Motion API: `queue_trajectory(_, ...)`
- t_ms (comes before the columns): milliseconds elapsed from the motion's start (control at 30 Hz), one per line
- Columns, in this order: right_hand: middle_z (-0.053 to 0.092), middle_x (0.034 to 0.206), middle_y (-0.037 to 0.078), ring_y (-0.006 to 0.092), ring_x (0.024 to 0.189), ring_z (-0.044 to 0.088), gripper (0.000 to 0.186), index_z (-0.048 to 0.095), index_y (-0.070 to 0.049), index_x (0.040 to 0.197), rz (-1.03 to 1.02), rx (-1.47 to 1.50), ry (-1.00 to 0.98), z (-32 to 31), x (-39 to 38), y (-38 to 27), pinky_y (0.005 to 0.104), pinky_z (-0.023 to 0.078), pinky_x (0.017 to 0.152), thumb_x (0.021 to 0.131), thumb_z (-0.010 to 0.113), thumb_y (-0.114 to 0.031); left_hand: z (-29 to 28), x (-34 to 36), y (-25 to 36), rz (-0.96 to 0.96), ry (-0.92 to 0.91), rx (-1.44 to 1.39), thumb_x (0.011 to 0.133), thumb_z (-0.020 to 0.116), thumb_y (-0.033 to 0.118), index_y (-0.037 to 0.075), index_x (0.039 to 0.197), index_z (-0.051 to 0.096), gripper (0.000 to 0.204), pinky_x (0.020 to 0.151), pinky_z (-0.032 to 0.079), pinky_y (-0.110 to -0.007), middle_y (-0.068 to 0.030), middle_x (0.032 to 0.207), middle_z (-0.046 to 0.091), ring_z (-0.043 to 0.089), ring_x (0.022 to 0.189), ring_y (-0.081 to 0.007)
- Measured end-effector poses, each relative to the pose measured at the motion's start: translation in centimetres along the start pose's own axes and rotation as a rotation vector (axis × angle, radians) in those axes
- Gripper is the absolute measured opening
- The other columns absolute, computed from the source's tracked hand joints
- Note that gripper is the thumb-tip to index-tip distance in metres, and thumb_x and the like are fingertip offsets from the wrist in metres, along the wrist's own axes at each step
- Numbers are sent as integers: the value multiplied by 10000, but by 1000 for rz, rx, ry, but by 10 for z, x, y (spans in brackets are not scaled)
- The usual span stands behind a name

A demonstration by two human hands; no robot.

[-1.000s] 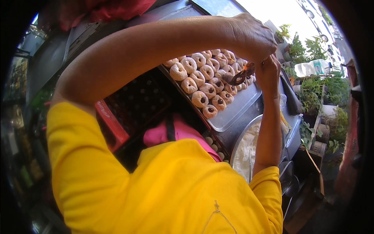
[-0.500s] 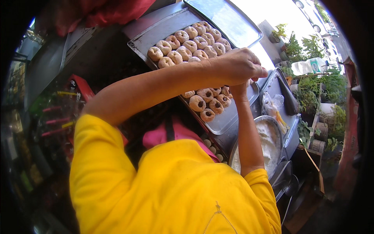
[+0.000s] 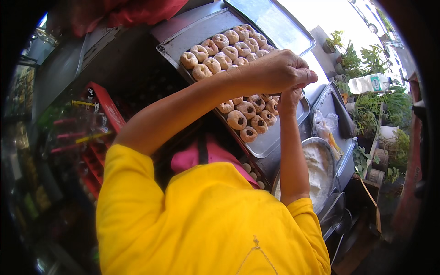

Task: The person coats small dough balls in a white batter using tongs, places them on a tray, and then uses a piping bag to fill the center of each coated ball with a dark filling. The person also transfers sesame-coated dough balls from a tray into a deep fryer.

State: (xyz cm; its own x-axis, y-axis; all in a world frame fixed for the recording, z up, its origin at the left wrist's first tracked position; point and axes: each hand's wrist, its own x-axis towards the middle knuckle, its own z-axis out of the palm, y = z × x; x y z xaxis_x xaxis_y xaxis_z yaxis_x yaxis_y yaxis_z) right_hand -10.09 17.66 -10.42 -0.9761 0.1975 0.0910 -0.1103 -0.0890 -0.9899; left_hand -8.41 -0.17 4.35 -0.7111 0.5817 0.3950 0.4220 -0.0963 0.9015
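Observation:
On a metal tray (image 3: 270, 145) lie rows of round powdered buns. The near buns (image 3: 237, 120) have dark filling in their hollows, while the far buns (image 3: 220, 41) show dents with no dark filling visible. My left arm reaches across the tray, and its closed left hand (image 3: 282, 71) is above the buns toward the right side. Just below it, my right hand (image 3: 289, 100) rises to meet it, partly covered by the left. Its fingers are mostly hidden. Whatever is between the two hands cannot be made out. My forearm covers the middle rows of buns.
A round metal bowl of white powder (image 3: 316, 172) stands right of the tray. Beyond it, another tray (image 3: 350, 151) holds a clear plastic bag (image 3: 326, 128). A plastic bottle (image 3: 369, 84) and potted plants (image 3: 366, 112) line the right. At left is a red crate (image 3: 105, 103) with bottles.
The whole view has shifted slightly, with the tray and bowl appearing a little farther right. My left fist sits a little farther right too, and both hands stay together above the buns.

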Motion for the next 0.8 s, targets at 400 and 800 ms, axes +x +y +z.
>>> queue_trajectory(400, 573, 697, 8, 75, 601, 526, 342, 593, -52, 938, -291, -174, 151, 19, -1, -17, 223, 409, 506, 922, 430, -352, 0, -10, 2, -114, 58, -30, 898, 498, 322, 28, 825, 631, 331, 453, 344, -189, -6, 590, 519, 470, 521, -52)
queue_trajectory(800, 531, 618, -9, 51, 543, 489, 300, 608, -57, 872, -331, -82, 165, 20, -4, -29, 201, 370, 473, 907, 470, -321, 0, -6, 4, -78, 69, 0, 889, 507, 336, 23, 904, 646, 343, 523, 417, -179, -45, 695, 598, 551, 612, -79)
